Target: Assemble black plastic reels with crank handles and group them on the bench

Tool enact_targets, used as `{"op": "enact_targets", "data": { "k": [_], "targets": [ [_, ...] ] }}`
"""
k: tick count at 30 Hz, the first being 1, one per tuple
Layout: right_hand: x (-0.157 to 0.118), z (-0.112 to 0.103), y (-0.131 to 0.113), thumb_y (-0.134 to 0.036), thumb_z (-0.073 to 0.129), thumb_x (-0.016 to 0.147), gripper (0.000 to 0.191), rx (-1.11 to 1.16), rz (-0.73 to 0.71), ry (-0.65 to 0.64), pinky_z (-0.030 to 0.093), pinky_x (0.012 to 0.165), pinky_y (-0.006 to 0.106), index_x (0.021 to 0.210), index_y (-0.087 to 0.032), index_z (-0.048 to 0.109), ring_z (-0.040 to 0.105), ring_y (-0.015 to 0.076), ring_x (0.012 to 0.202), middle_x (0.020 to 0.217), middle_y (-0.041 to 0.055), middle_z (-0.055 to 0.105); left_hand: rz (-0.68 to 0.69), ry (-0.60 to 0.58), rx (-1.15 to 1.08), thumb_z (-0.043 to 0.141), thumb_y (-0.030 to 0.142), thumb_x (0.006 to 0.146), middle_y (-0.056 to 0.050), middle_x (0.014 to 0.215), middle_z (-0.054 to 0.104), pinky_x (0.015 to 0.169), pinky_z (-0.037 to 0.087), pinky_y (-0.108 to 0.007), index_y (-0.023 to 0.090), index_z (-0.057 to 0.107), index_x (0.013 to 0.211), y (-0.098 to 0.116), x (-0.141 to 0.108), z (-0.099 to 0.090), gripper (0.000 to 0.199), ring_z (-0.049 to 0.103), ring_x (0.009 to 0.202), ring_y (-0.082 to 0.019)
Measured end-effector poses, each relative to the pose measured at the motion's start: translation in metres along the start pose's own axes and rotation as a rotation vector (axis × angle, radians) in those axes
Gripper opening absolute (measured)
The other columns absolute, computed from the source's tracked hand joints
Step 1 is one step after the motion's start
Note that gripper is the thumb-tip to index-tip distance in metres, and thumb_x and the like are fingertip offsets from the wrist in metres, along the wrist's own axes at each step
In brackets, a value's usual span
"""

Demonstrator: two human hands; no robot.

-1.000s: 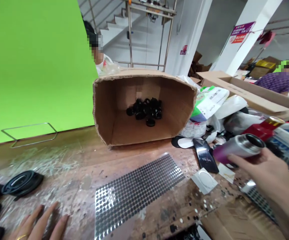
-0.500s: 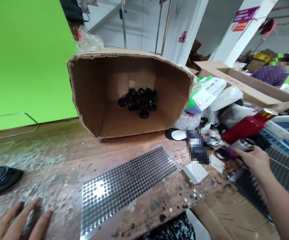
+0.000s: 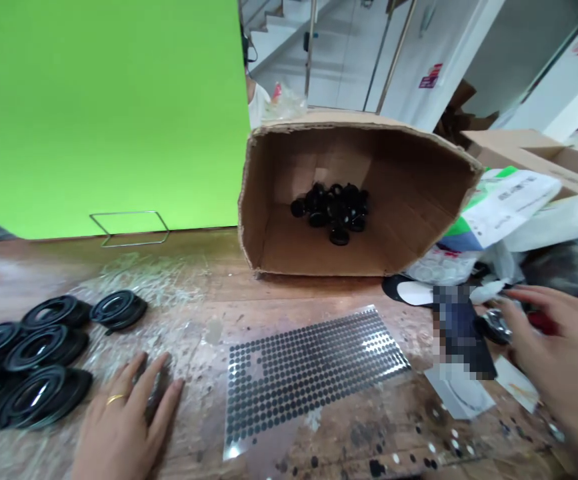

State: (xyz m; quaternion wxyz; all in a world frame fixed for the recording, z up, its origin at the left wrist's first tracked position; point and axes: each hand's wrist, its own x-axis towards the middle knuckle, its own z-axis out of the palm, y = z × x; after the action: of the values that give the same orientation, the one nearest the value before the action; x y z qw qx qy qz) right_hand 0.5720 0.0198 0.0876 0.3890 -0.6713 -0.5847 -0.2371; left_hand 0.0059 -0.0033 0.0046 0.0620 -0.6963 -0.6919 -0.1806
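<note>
At the lower left my left hand [image 3: 123,417], with a ring on one finger, rests on the worn tabletop, fingers stretched and apart. Something dark and glossy [image 3: 156,393] shows between its fingers; I cannot make out its kind. Just right of it lies a clear sheet of small dark round dots [image 3: 299,373], a few missing near its left end. My right hand [image 3: 553,353] is at the right edge, blurred by motion. Its fingertips are close to a shiny black and silvery object [image 3: 496,325]; whether they hold anything is unclear.
Several black ring-shaped parts [image 3: 43,393] sit at the left. An open cardboard box [image 3: 409,220] on its side holds small black round pieces [image 3: 336,210]. White cards [image 3: 461,393], plastic bags [image 3: 513,200] and loose dots crowd the right. A green panel [image 3: 103,120] stands behind.
The view has swung left, bringing more black rings into sight. My right hand has left the purple and steel cylinder's spot, which is now out of sight. My left hand's pose is much the same.
</note>
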Motion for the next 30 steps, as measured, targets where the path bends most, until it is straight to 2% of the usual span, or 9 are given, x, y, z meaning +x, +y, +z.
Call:
{"op": "enact_targets", "data": {
  "k": [3, 6, 10, 14, 18, 22, 24, 26, 30],
  "targets": [
    [0.025, 0.060, -0.066, -0.041, 0.055, 0.087, 0.024, 0.302, -0.121, -0.234, 0.047, 0.095, 0.042, 0.095, -0.021, 0.066, 0.063, 0.0237, 0.098, 0.101, 0.0084, 0.067, 0.027, 0.008, 0.051, 0.033, 0.051, 0.093, -0.025, 0.138, 0.047, 0.107, 0.036, -0.056, 0.008, 0.054, 0.129, -0.001, -0.003, 0.000, 0.060, 0.046, 0.127, -0.040],
    [0.048, 0.132, -0.110, -0.042, 0.054, 0.084, 0.031, 0.351, -0.102, -0.328, 0.043, 0.100, 0.043, 0.100, -0.018, 0.067, 0.057, 0.0260, 0.108, 0.109, 0.0119, 0.064, 0.024, 0.039, 0.048, 0.038, 0.050, 0.093, -0.022, 0.139, 0.047, 0.108, 0.036, -0.054, 0.012, 0.054, 0.130, -0.004, -0.007, 0.002, 0.055, 0.046, 0.128, -0.038],
    [0.081, 0.211, -0.142, -0.036, 0.055, 0.078, 0.038, 0.339, -0.039, -0.330, 0.038, 0.102, 0.050, 0.107, -0.012, 0.065, 0.050, 0.0324, 0.115, 0.120, 0.0187, 0.057, 0.003, 0.051, 0.036, 0.042, 0.047, 0.092, -0.020, 0.141, 0.047, 0.108, 0.036, -0.054, 0.014, 0.054, 0.130, -0.004, -0.011, 0.002, 0.051, 0.044, 0.130, -0.038],
    [0.105, 0.245, -0.155, -0.035, 0.057, 0.075, 0.037, 0.348, 0.091, -0.348, 0.038, 0.097, 0.056, 0.097, -0.008, 0.066, 0.049, 0.0373, 0.111, 0.109, 0.0225, 0.060, -0.042, 0.046, -0.001, 0.045, 0.047, 0.091, -0.018, 0.143, 0.047, 0.110, 0.035, -0.053, 0.016, 0.056, 0.130, 0.001, -0.014, 0.001, 0.051, 0.043, 0.133, -0.036],
    [0.105, 0.235, -0.166, -0.039, 0.064, 0.071, 0.032, 0.441, 0.193, -0.380, 0.041, 0.096, 0.055, 0.086, -0.010, 0.066, 0.056, 0.0342, 0.101, 0.098, 0.0191, 0.062, -0.117, 0.050, -0.150, 0.050, 0.047, 0.089, -0.019, 0.143, 0.047, 0.112, 0.032, -0.055, 0.015, 0.058, 0.129, 0.001, -0.013, -0.002, 0.052, 0.041, 0.135, -0.037],
    [0.076, 0.187, -0.196, -0.051, 0.067, 0.073, 0.041, 0.644, 0.261, -0.501, 0.054, 0.077, 0.049, 0.090, -0.014, 0.065, 0.064, 0.0257, 0.075, 0.085, 0.0108, 0.066, -0.312, 0.108, -0.538, 0.060, 0.046, 0.085, -0.013, 0.141, 0.051, 0.115, 0.030, -0.051, 0.022, 0.064, 0.122, 0.015, -0.008, -0.022, 0.044, 0.045, 0.133, -0.033],
    [0.050, 0.154, -0.222, -0.056, 0.065, 0.077, 0.043, 0.782, 0.264, -0.615, 0.058, 0.070, 0.041, 0.095, -0.017, 0.064, 0.067, 0.0220, 0.071, 0.082, 0.0066, 0.068, -0.463, 0.101, -0.825, 0.066, 0.041, 0.082, -0.009, 0.135, 0.057, 0.117, 0.028, -0.044, 0.025, 0.067, 0.115, 0.034, -0.005, -0.037, 0.037, 0.049, 0.130, -0.028],
    [0.022, 0.119, -0.252, -0.052, 0.068, 0.079, 0.037, 1.032, 0.314, -0.772, 0.059, 0.077, 0.038, 0.095, -0.018, 0.063, 0.070, 0.0198, 0.077, 0.088, 0.0052, 0.069, -0.591, 0.027, -1.221, 0.076, 0.035, 0.076, -0.010, 0.131, 0.060, 0.114, 0.035, -0.037, 0.024, 0.067, 0.117, 0.061, -0.003, -0.048, 0.044, 0.052, 0.127, -0.026],
    [-0.028, 0.065, -0.301, -0.046, 0.071, 0.078, 0.029, 1.348, 0.401, -1.063, 0.060, 0.079, 0.038, 0.088, -0.019, 0.063, 0.070, 0.0178, 0.079, 0.087, 0.0033, 0.068, -0.532, -0.164, -1.817, 0.075, 0.030, 0.079, -0.009, 0.144, 0.050, 0.110, 0.039, -0.036, 0.029, 0.045, 0.141, 0.105, -0.004, -0.051, 0.069, 0.048, 0.132, -0.025]
  ]
}}
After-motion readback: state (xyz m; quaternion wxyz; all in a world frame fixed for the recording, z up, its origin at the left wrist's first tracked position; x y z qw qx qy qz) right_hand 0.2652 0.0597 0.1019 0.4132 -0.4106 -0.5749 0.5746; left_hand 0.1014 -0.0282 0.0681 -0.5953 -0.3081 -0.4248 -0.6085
